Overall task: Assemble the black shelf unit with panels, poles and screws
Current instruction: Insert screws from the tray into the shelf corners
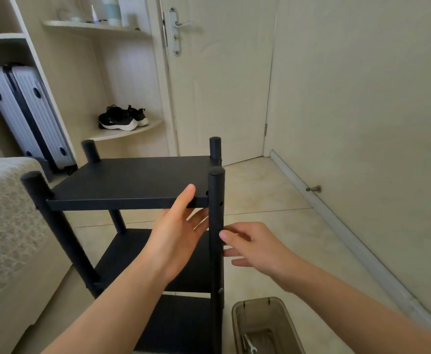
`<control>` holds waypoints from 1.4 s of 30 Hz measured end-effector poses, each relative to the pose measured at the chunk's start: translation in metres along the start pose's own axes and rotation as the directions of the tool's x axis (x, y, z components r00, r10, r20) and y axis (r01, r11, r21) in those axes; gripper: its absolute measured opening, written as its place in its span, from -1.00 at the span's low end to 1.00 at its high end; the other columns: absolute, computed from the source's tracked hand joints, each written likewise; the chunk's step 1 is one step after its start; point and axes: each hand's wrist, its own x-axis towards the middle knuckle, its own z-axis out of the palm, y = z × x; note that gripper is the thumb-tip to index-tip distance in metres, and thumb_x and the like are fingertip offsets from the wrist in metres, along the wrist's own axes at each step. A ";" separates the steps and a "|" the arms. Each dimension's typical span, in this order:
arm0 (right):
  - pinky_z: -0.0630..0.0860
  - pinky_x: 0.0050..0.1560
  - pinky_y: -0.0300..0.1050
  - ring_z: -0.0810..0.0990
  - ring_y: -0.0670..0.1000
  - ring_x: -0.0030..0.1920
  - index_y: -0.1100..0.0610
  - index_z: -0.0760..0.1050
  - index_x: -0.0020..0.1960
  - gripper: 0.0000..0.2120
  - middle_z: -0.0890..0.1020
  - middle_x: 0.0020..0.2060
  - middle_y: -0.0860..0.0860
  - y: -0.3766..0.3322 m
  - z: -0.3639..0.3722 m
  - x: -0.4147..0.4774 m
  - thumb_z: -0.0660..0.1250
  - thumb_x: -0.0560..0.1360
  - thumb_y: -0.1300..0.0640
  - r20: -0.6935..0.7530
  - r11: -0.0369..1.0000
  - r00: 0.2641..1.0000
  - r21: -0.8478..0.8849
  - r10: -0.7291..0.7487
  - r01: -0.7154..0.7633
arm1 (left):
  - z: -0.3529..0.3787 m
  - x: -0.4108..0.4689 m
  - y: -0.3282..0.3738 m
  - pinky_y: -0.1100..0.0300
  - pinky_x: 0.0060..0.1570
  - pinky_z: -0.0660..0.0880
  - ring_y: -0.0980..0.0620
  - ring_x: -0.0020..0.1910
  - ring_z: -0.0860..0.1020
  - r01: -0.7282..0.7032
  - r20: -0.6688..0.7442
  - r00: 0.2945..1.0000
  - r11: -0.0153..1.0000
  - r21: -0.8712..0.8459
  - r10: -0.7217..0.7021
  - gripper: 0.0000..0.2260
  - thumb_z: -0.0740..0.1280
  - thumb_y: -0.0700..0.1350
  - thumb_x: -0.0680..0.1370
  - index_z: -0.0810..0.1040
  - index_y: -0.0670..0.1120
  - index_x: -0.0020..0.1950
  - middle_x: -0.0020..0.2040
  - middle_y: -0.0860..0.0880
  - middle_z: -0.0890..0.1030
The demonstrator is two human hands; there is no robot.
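Note:
The black shelf unit stands upright on the floor, with a top panel, a middle panel and a lower panel between four poles. My left hand reaches under the front edge of the top panel near the front right pole, thumb on the panel's edge, fingers straight below it. My right hand is just right of that pole, fingers loosely extended, fingertips at the pole's side. It holds nothing that I can see. The front left pole leans a little outward.
A translucent brown bin with a small wrench inside sits on the floor at the bottom right. A bed edge is at the left, a suitcase and shoes behind, and a closed door beyond.

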 end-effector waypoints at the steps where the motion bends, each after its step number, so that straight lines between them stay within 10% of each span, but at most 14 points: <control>1: 0.57 -0.16 -0.36 0.66 -0.18 -0.06 -0.20 0.51 -0.05 -0.90 0.65 -0.08 -0.20 0.002 0.000 -0.001 0.24 0.61 -0.06 -0.004 1.000 1.000 0.009 0.000 0.000 | 0.000 0.002 -0.001 0.07 0.06 0.57 -0.13 0.16 0.66 -0.005 0.003 1.000 1.000 0.014 0.005 -0.54 0.50 0.11 0.38 0.61 -0.15 0.15 0.23 -0.25 0.62; 15: 0.56 -0.09 -0.34 0.67 -0.23 -0.12 -0.13 0.54 -0.04 -0.85 0.65 -0.19 -0.23 0.014 0.006 0.007 0.29 0.55 -0.17 -0.112 1.000 0.994 0.027 -0.003 0.006 | -0.001 0.006 0.001 -0.07 0.40 0.40 -0.04 0.17 0.66 -0.028 0.040 0.999 0.982 0.184 0.021 -0.28 0.49 0.14 0.30 0.50 -0.20 0.37 0.16 -0.12 0.69; 20: 0.57 -0.05 -0.28 0.67 -0.18 -0.08 -0.12 0.52 -0.01 -0.83 0.65 -0.11 -0.21 0.014 0.008 0.005 0.27 0.55 -0.19 -0.132 1.000 0.991 -0.005 -0.002 0.002 | -0.001 0.005 0.002 -0.14 0.45 0.35 -0.08 0.26 0.61 0.031 0.014 0.999 0.979 0.203 -0.035 0.04 0.56 0.20 0.26 0.17 -0.16 0.59 0.36 -0.11 0.56; 26: 0.60 -0.03 -0.21 0.67 -0.17 -0.10 -0.11 0.51 -0.04 -0.83 0.65 -0.11 -0.19 0.014 0.008 0.005 0.29 0.54 -0.19 -0.137 1.000 0.990 0.026 0.021 -0.017 | 0.000 -0.008 0.001 -0.13 0.37 0.42 -0.06 0.19 0.65 -0.066 0.103 0.994 0.941 0.331 0.033 -0.40 0.53 0.05 0.29 0.58 -0.24 0.23 0.16 -0.16 0.68; 42: 0.61 -0.11 -0.31 0.67 -0.21 -0.03 -0.08 0.55 0.09 -0.77 0.66 -0.01 -0.16 0.022 -0.008 0.008 0.38 0.50 -0.16 0.021 0.990 0.998 0.124 0.066 -0.068 | 0.001 -0.006 -0.007 -0.04 0.26 0.52 -0.04 0.06 0.69 -0.125 0.029 0.992 0.916 0.380 0.124 -0.58 0.58 0.05 0.15 0.70 -0.11 -0.08 0.00 -0.17 0.71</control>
